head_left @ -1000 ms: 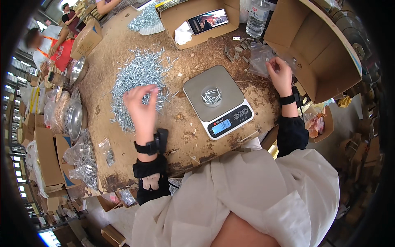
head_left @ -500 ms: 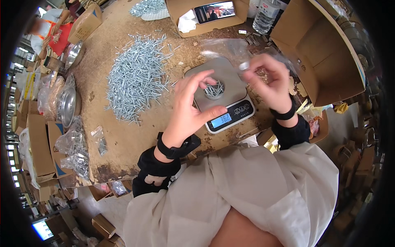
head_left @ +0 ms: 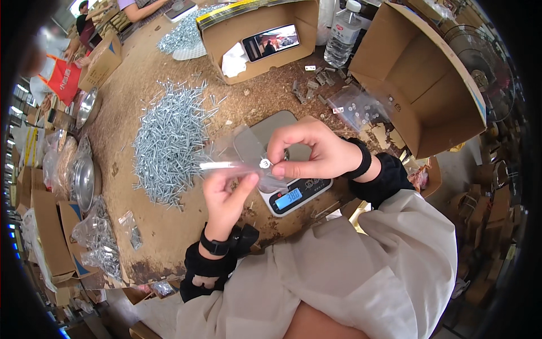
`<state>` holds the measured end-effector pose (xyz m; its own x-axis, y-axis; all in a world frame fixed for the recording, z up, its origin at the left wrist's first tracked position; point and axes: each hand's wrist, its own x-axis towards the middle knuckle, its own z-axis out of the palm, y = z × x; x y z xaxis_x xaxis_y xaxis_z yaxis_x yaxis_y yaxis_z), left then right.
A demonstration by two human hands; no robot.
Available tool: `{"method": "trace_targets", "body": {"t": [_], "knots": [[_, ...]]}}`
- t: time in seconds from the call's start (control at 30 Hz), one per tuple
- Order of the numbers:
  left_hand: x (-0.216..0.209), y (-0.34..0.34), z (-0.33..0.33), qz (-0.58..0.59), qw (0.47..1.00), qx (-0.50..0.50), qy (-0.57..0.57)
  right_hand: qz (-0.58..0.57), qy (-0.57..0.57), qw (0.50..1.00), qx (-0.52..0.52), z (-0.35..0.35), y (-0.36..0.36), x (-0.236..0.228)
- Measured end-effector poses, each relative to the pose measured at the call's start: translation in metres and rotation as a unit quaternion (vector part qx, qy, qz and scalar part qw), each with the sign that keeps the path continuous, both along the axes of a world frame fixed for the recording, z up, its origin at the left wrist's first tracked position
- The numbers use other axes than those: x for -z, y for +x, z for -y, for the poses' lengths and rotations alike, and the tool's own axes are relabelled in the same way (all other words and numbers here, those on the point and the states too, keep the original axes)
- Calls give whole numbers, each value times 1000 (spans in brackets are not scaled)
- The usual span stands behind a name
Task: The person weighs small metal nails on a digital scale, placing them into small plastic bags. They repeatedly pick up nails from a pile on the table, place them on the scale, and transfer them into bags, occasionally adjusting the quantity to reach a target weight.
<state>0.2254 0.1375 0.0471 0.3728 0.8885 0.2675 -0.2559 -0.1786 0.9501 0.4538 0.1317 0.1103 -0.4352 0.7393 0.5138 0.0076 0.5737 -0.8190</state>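
Over the table [head_left: 169, 243], beside the scale [head_left: 278, 120], the left hand [head_left: 221, 203] has its fingers pinching a clear bag [head_left: 248, 148] and the right hand [head_left: 310, 150] a small white disc [head_left: 265, 164], which could drop if that slight hold loosens.

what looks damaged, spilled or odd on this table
The brown wooden tabletop looks damaged: its surface is scuffed, with dark, worn patches toward the near edge. The heap of silver metal screws lies loose on it with strays around, though that may be deliberate.
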Motion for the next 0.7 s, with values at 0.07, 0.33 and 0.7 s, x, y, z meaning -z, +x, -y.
{"method": "trace_targets", "body": {"t": [0.07, 0.33, 0.7], "knots": [[2, -7, 3, -9, 999, 26, -28, 64, 23, 997, 30, -9, 13, -2], [-10, -8, -21, 67, 978, -192, -40, 404, 4, 841, 360, -72, 119, 69], [-1, -6, -16, -32, 980, -196, 9, 430, 67, 846, 309, -88, 108, 109]]}}
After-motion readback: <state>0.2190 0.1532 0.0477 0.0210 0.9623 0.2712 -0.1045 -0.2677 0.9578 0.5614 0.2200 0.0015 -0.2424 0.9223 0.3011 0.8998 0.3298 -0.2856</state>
